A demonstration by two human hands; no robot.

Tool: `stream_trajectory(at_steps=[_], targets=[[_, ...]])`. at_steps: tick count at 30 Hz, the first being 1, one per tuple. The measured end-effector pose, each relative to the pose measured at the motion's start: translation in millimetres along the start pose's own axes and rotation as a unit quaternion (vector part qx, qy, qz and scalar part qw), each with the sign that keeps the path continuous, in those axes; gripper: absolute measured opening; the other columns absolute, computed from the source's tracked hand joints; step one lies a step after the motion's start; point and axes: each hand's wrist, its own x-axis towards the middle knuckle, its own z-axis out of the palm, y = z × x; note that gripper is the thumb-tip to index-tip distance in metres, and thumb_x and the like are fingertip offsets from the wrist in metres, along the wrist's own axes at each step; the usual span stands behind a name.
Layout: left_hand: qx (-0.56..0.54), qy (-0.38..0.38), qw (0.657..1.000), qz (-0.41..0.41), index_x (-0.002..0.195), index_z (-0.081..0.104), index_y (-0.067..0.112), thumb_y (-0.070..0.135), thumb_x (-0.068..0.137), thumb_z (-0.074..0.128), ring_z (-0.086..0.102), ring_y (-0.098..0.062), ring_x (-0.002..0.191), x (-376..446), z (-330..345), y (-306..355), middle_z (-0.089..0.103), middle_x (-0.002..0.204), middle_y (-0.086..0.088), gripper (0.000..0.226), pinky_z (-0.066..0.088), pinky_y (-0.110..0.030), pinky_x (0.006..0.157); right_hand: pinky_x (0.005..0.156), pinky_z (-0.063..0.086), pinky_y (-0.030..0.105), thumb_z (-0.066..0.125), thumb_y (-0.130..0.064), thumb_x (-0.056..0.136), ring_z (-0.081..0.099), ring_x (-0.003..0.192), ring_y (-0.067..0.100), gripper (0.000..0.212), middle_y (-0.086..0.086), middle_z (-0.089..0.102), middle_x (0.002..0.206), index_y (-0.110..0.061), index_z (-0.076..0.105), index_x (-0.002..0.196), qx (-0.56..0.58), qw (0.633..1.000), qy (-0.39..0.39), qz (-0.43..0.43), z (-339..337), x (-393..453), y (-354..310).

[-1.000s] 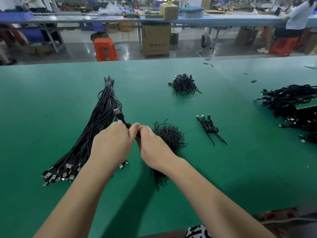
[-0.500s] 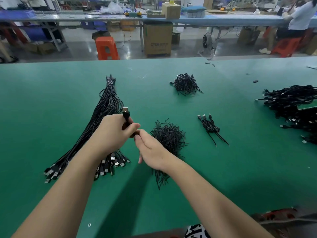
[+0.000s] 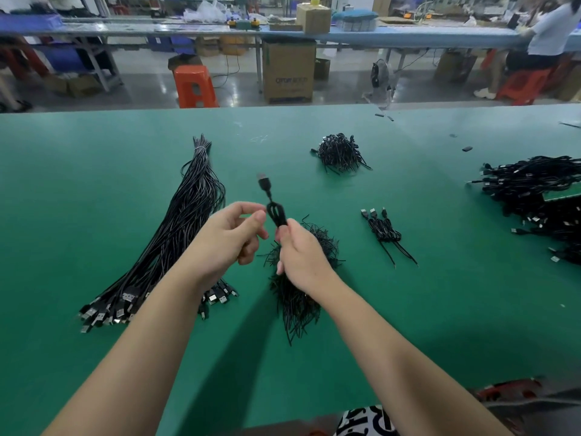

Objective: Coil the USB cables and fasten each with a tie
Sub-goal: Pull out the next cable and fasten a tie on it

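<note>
Head view shows a green table (image 3: 94, 171) with both bare hands raised above its middle. The right hand (image 3: 303, 256) pinches a coiled cable (image 3: 276, 212) between thumb and fingers, and the coil stands up from the fingertips with its plug (image 3: 262, 178) pointing toward the far edge. The left hand (image 3: 226, 237) is just beside the coil, its fingers loosely curled and its thumb tip very close to the loops (I cannot tell if it really touches them), and it holds nothing that I can see.

Under the right hand, on the table, lies a heap of thin black ties (image 3: 301, 278), spreading toward the near edge. On the left side lies a long bundle of straight cables (image 3: 176, 234), with the metal plugs at the end nearer to the person and the other ends bound together toward the far edge. To the right of the ties, well apart, lie a few coiled cables (image 3: 382, 229) side by side. A second small heap of ties (image 3: 341, 152) sits nearer to the far edge. At the right edge there is a large pile of cables (image 3: 534, 190).

Beyond the table are an orange stool (image 3: 195, 84) and a cardboard box (image 3: 289, 70) on the floor.
</note>
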Motion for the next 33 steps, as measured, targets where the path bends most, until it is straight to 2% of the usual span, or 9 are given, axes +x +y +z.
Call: stream_trajectory(at_steps=[1, 3, 6, 9, 12, 16, 23, 28, 33], targets=[[0.003, -0.006, 1.000, -0.024, 0.106, 0.062, 0.005, 0.018, 0.099, 0.059, 0.042, -0.011, 0.047, 0.4, -2.2, -7.9, 0.063, 0.071, -0.002, 0.015, 0.035, -0.023, 0.041, 0.071, 0.052, 0.047, 0.029, -0.032, 0.106, 0.058, 0.049, 0.015, 0.029, -0.003, 0.055, 0.053, -0.017, 0.047, 0.089, 0.009, 1.000, 0.012, 0.016, -2.9, 2.0, 4.3], [0.123, -0.002, 0.989, -0.079, 0.096, 0.066, 0.004, 0.018, 0.099, 0.059, 0.047, -0.012, 0.048, 1.2, -4.6, -29.1, 0.065, 0.072, -0.005, 0.016, 0.040, -0.025, 0.044, 0.077, 0.053, 0.049, 0.028, -0.033, 0.108, 0.057, 0.047, 0.014, 0.031, -0.006, 0.051, 0.043, -0.022, 0.045, 0.084, 0.030, 0.998, 0.025, 0.039, -8.4, 5.4, 12.2], [0.361, -0.013, 0.922, -0.140, 0.086, 0.067, 0.010, 0.027, 0.099, 0.059, 0.056, -0.016, 0.048, -0.9, 2.5, -67.4, 0.069, 0.074, -0.008, 0.023, 0.045, -0.024, 0.047, 0.080, 0.053, 0.058, 0.028, -0.030, 0.108, 0.050, 0.041, 0.009, 0.032, -0.010, 0.045, 0.038, -0.021, 0.045, 0.083, 0.080, 0.995, 0.029, 0.058, -12.8, 7.7, 19.8], [0.450, -0.047, 0.873, -0.181, 0.084, 0.065, 0.017, 0.038, 0.097, 0.059, 0.061, -0.011, 0.047, -7.9, 16.2, -94.8, 0.068, 0.066, 0.000, 0.026, 0.049, -0.022, 0.049, 0.081, 0.053, 0.059, 0.027, -0.032, 0.108, 0.050, 0.041, 0.008, 0.033, -0.009, 0.043, 0.038, -0.020, 0.045, 0.083, 0.092, 0.993, 0.024, 0.068, -14.1, 6.7, 24.1], [0.489, -0.036, 0.852, -0.185, 0.081, 0.064, 0.023, 0.045, 0.093, 0.062, 0.065, -0.016, 0.068, -11.4, 24.8, -109.7, 0.069, 0.077, 0.002, 0.024, 0.057, -0.029, 0.071, 0.082, 0.053, 0.057, 0.027, -0.032, 0.108, 0.053, 0.043, 0.011, 0.033, -0.009, 0.043, 0.039, -0.019, 0.046, 0.084, 0.093, 0.993, 0.023, 0.072, -13.1, 5.4, 25.8], [0.510, -0.029, 0.840, -0.180, 0.079, 0.058, 0.029, 0.048, 0.089, 0.063, 0.064, -0.017, 0.086, -12.6, 32.5, -115.5, 0.068, 0.087, 0.006, 0.022, 0.056, -0.033, 0.082, 0.079, 0.054, 0.051, 0.027, -0.032, 0.109, 0.057, 0.047, 0.014, 0.034, -0.009, 0.044, 0.043, -0.019, 0.046, 0.084, 0.071, 0.995, 0.020, 0.070, -11.7, 4.1, 26.0], [0.490, -0.015, 0.852, -0.182, 0.089, 0.067, 0.028, 0.035, 0.088, 0.064, 0.066, -0.018, 0.087, -12.7, 37.6, -119.7, 0.070, 0.091, 0.006, 0.008, 0.058, -0.036, 0.082, 0.075, 0.056, 0.052, 0.027, -0.034, 0.108, 0.051, 0.043, 0.006, 0.033, -0.016, 0.047, 0.044, -0.020, 0.045, 0.085, 0.055, 0.996, 0.007, 0.063, -9.8, 3.4, 28.7], [0.475, -0.007, 0.861, -0.181, 0.076, 0.063, 0.029, 0.027, 0.087, 0.062, 0.066, -0.016, 0.081, -12.8, 33.8, -117.6, 0.070, 0.083, 0.006, 0.011, 0.058, -0.035, 0.079, 0.074, 0.055, 0.052, 0.027, -0.034, 0.107, 0.054, 0.042, 0.010, 0.033, -0.010, 0.046, 0.054, -0.020, 0.046, 0.083, 0.046, 0.997, 0.021, 0.059, -10.2, 3.6, 31.0], [0.487, -0.002, 0.856, -0.174, 0.073, 0.061, 0.028, 0.025, 0.088, 0.061, 0.066, -0.017, 0.080, -8.8, 21.9, -109.1, 0.069, 0.081, 0.005, 0.015, 0.058, -0.035, 0.079, 0.075, 0.055, 0.047, 0.027, -0.032, 0.108, 0.054, 0.044, 0.009, 0.033, -0.004, 0.047, 0.063, -0.019, 0.046, 0.085, 0.034, 0.997, 0.016, 0.065, -11.6, 2.4, 29.9]])
